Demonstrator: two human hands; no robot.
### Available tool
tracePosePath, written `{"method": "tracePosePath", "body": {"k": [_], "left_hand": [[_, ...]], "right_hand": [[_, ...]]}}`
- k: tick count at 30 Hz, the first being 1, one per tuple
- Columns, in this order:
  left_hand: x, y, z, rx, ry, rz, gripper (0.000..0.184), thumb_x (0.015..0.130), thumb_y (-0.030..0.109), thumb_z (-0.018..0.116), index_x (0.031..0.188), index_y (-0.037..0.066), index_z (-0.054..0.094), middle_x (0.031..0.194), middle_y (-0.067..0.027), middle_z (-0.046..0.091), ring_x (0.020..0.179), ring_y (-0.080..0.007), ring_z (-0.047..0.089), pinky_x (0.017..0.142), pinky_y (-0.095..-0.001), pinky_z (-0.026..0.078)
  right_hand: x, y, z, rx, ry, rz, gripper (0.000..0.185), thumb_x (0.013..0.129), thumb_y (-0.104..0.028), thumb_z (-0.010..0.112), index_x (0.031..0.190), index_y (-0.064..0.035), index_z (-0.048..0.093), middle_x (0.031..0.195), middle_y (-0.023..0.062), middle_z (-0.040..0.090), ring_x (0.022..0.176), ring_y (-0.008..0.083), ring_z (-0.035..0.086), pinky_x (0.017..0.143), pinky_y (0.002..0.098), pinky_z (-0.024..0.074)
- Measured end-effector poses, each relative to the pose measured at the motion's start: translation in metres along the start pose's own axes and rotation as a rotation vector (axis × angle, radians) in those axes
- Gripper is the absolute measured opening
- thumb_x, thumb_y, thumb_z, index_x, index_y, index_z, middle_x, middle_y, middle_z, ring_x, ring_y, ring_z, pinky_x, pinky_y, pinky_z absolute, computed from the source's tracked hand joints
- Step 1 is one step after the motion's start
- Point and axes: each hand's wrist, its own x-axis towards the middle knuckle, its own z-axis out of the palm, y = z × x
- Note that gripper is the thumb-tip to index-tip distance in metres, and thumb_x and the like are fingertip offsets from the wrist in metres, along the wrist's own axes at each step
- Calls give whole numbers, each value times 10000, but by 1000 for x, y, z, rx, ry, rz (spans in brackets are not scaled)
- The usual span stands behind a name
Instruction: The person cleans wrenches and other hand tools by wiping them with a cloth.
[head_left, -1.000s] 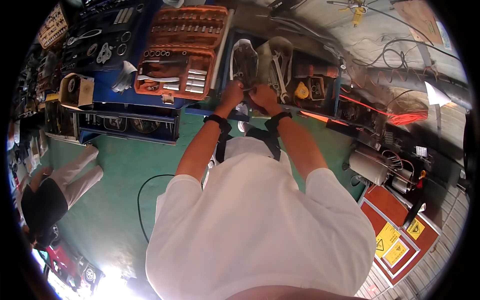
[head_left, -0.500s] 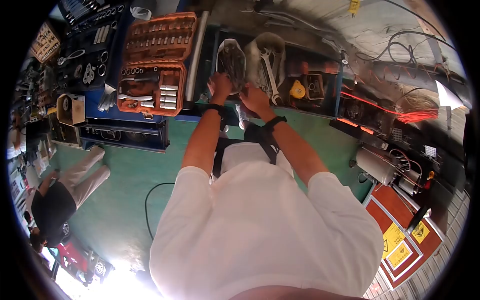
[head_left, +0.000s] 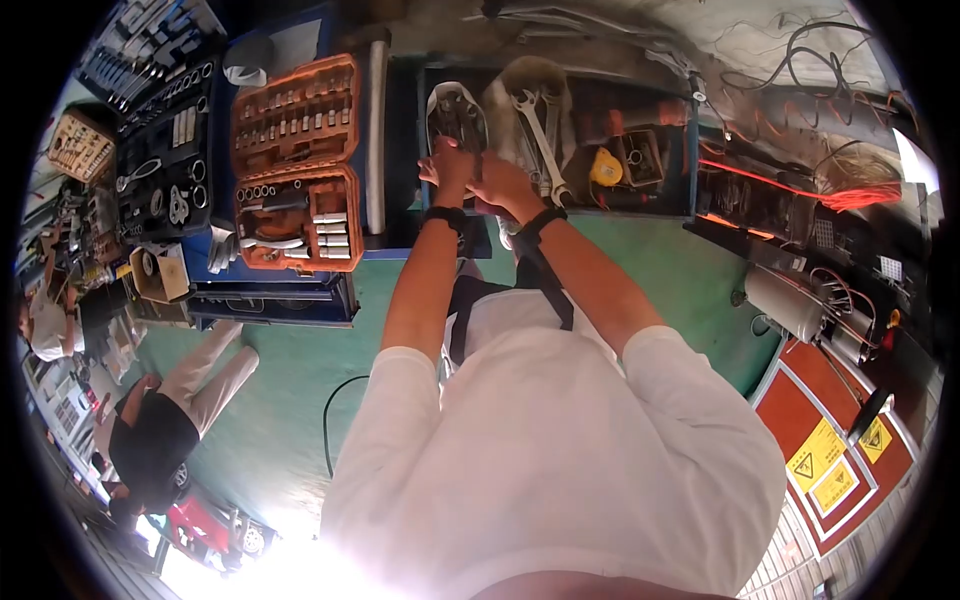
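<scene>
My left hand (head_left: 449, 172) is at the near end of a pale, long container (head_left: 437, 103) of dark metal tools, its fingers curled. Close beside it, my right hand (head_left: 505, 186) is bent inward with its fingers closed. What lies between the fingers of either hand is hidden. Just right of the hands, a second, wider container (head_left: 495, 100) holds several wrenches. One large open-ended wrench (head_left: 541, 140) lies lengthwise in it, its near end by the drawer's front edge. Both containers sit in an open blue drawer (head_left: 692, 160).
A yellow tape measure (head_left: 605, 168) lies in the drawer's right part beside a small box (head_left: 637, 155). To the left are a metal bar (head_left: 376, 130) and an open orange socket set (head_left: 295, 165). Another person (head_left: 155, 440) stands at far left. A hose (head_left: 328, 425) lies on the floor.
The view has shifted, moving the side surroundings rightward and downward. Both hands stay by the left container; my left hand has drawn in closer to my right.
</scene>
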Motion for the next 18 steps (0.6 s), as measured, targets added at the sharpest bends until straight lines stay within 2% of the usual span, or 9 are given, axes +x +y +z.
{"method": "tracePosePath", "body": {"k": [2,5,8,10,11,13,14,16,18], "left_hand": [[1,-1,0,24,-13,-33,281,756,209,638,1032,238,597,1142,-65,672,1219,-360,430,952,-486,304],[4,-8,2,-134,34,17,273,761,132,600,1021,206,562,1072,-42,688,1136,-319,464,916,-480,283],[4,-11,-2,-121,93,13,282,755,96,583,1016,202,565,1010,-20,694,1105,-310,485,900,-459,292],[6,-21,-1,-153,69,147,301,749,42,571,1014,186,565,926,-23,691,1084,-328,501,877,-439,301],[6,-23,2,-153,68,146,301,749,42,571,1014,186,565,926,-23,691,1084,-328,501,877,-439,301],[7,-25,4,-13,144,392,307,734,8,583,1001,158,568,872,-35,689,1077,-341,509,858,-436,318],[3,-26,2,-15,143,390,307,734,8,583,1001,158,568,872,-35,689,1077,-341,509,858,-436,318],[-9,-26,-7,98,269,591,287,722,60,660,986,143,582,895,-45,677,1068,-320,522,839,-446,335],[-16,-24,-13,195,286,610,300,713,99,692,992,145,592,909,-43,661,1067,-305,523,831,-443,341]], "right_hand": [[5,0,3,-20,-7,-22,663,822,-474,685,1223,-6,441,985,198,699,918,395,683,773,475,554],[9,-11,-4,-48,-46,36,700,802,-497,700,1225,9,464,992,197,700,946,393,680,796,474,553],[19,-15,-6,-104,-56,93,676,763,-480,732,1198,5,554,1029,198,699,992,389,671,834,470,548],[34,-9,-1,-70,-119,147,615,704,-447,768,1119,-6,665,1074,205,695,1032,376,663,863,454,542],[43,-2,2,-70,-121,148,615,704,-447,768,1119,-6,665,1074,205,695,1032,376,663,863,454,542],[69,22,22,30,-287,61,556,657,-419,783,1037,-18,724,1104,222,687,1036,376,662,861,442,537],[78,30,34,27,-289,62,556,657,-419,783,1037,-18,724,1104,222,687,1036,376,662,861,442,537],[86,40,43,119,-254,63,607,629,-437,791,1035,9,722,1103,237,683,1035,389,658,858,442,529],[87,39,38,149,-304,75,628,623,-444,792,1042,19,717,1094,243,683,1030,396,657,860,446,526]]}}
